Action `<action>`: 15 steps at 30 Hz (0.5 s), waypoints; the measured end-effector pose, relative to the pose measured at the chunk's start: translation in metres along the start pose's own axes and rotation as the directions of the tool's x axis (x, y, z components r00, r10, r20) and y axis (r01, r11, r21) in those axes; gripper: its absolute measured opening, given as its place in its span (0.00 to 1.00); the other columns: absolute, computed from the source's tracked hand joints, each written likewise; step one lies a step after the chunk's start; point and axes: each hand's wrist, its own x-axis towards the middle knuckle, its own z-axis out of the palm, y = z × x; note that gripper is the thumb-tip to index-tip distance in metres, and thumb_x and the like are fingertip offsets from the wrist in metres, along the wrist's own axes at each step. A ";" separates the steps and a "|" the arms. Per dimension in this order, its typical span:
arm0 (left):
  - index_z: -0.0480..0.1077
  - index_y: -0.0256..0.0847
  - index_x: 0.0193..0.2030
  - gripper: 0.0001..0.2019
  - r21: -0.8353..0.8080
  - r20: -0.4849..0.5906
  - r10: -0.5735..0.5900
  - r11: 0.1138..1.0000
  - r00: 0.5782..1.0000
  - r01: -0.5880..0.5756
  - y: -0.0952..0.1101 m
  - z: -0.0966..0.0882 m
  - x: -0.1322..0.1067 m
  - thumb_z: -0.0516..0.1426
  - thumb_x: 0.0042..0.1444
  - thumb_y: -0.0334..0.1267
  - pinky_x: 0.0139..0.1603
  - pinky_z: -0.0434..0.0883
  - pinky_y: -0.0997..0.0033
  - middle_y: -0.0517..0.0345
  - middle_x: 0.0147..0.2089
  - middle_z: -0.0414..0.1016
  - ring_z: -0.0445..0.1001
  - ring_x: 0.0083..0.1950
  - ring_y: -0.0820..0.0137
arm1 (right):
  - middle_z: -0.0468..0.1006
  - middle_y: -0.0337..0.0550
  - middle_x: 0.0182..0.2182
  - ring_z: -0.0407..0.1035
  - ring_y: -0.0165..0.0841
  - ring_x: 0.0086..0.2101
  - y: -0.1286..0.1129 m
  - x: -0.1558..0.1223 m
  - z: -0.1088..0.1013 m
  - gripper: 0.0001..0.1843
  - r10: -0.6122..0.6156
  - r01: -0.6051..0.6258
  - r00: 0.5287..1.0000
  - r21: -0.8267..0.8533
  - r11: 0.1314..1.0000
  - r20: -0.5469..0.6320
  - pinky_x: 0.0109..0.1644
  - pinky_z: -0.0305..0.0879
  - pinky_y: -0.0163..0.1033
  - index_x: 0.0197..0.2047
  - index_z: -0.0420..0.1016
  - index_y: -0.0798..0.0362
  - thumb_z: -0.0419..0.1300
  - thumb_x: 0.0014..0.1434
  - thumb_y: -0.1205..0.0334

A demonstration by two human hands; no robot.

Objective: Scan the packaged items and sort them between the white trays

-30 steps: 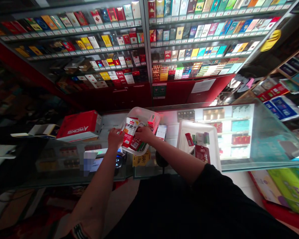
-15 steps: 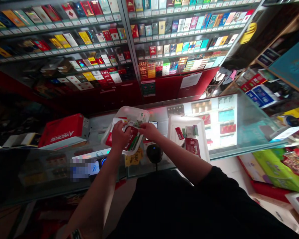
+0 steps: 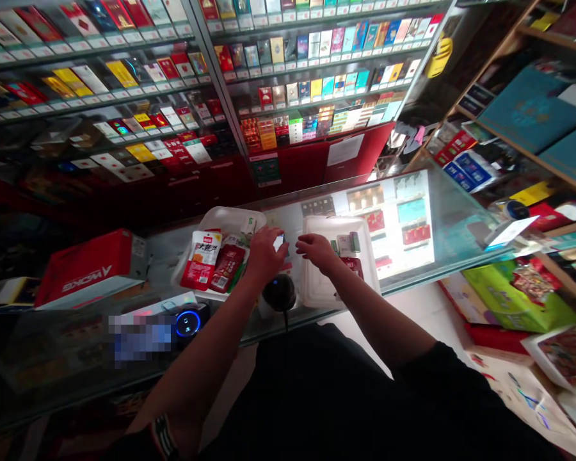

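My left hand (image 3: 265, 256) reaches over the right rim of the left white tray (image 3: 228, 216), fingers stretched and apart. Part of a lit phone screen (image 3: 278, 242) shows between its fingers. In that tray lie a red and white snack packet (image 3: 202, 257), a dark red packet (image 3: 227, 267) and other packets partly covered by them. My right hand (image 3: 319, 251) hovers at the left side of the right white tray (image 3: 319, 282), fingers bent but apart, with nothing visible in them. Small packets (image 3: 348, 243) and a dark red packet (image 3: 353, 264) lie there, partly hidden by my forearm.
A black round-headed device (image 3: 279, 292) stands at the glass counter's near edge. Left are a red box (image 3: 91, 266) and a device with a glowing blue ring (image 3: 188, 323). A tilted screen (image 3: 511, 232) stands at the right end. Shelves of small boxes (image 3: 288, 48) line the wall.
Both hands have left the packets in the left tray and moved right. The red and white packet there is now uncovered. The camera view has shifted to the right.
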 end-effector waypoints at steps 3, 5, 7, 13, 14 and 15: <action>0.78 0.39 0.58 0.16 -0.004 0.080 0.066 0.998 0.995 -0.066 0.023 0.015 0.006 0.61 0.64 0.37 0.77 0.63 0.47 0.46 0.61 0.82 0.74 0.69 0.54 | 0.84 0.44 0.34 0.80 0.32 0.34 0.013 -0.011 -0.025 0.05 0.054 -0.051 0.997 0.057 0.997 -0.055 0.33 0.69 0.32 0.40 0.81 0.56 0.65 0.61 0.64; 0.78 0.40 0.59 0.17 0.004 0.143 0.105 0.994 0.984 -0.107 0.035 0.026 0.011 0.60 0.65 0.36 0.77 0.63 0.47 0.47 0.62 0.81 0.72 0.71 0.53 | 0.83 0.43 0.32 0.79 0.32 0.33 0.025 -0.018 -0.039 0.04 0.072 -0.066 0.995 0.073 0.995 -0.076 0.32 0.69 0.31 0.37 0.80 0.56 0.65 0.61 0.65; 0.78 0.39 0.59 0.17 0.022 0.215 0.138 0.989 0.967 -0.146 0.044 0.039 0.017 0.59 0.65 0.34 0.76 0.64 0.47 0.46 0.62 0.81 0.71 0.72 0.53 | 0.82 0.43 0.30 0.78 0.31 0.32 0.037 -0.024 -0.050 0.04 0.121 -0.111 0.986 0.086 0.990 -0.114 0.31 0.68 0.30 0.36 0.80 0.56 0.65 0.62 0.65; 0.77 0.36 0.60 0.20 0.040 0.472 0.179 0.974 0.863 -0.224 0.053 0.084 0.035 0.54 0.64 0.25 0.70 0.70 0.59 0.44 0.61 0.81 0.77 0.64 0.59 | 0.82 0.47 0.29 0.79 0.33 0.32 0.069 -0.035 -0.066 0.05 0.260 -0.244 0.953 0.115 0.963 -0.154 0.30 0.70 0.31 0.39 0.81 0.57 0.66 0.63 0.63; 0.78 0.36 0.59 0.20 0.044 0.510 0.175 0.972 0.842 -0.229 0.054 0.092 0.038 0.54 0.63 0.24 0.70 0.71 0.60 0.44 0.61 0.81 0.77 0.64 0.60 | 0.82 0.47 0.29 0.79 0.33 0.32 0.073 -0.036 -0.067 0.05 0.272 -0.254 0.950 0.128 0.959 -0.156 0.30 0.70 0.31 0.38 0.80 0.57 0.67 0.63 0.64; 0.78 0.36 0.57 0.20 0.052 0.546 0.165 0.972 0.822 -0.229 0.054 0.099 0.041 0.54 0.62 0.23 0.69 0.71 0.61 0.44 0.60 0.81 0.77 0.63 0.60 | 0.82 0.47 0.29 0.79 0.33 0.32 0.076 -0.036 -0.067 0.05 0.278 -0.258 0.948 0.138 0.956 -0.156 0.30 0.71 0.31 0.36 0.80 0.57 0.67 0.63 0.64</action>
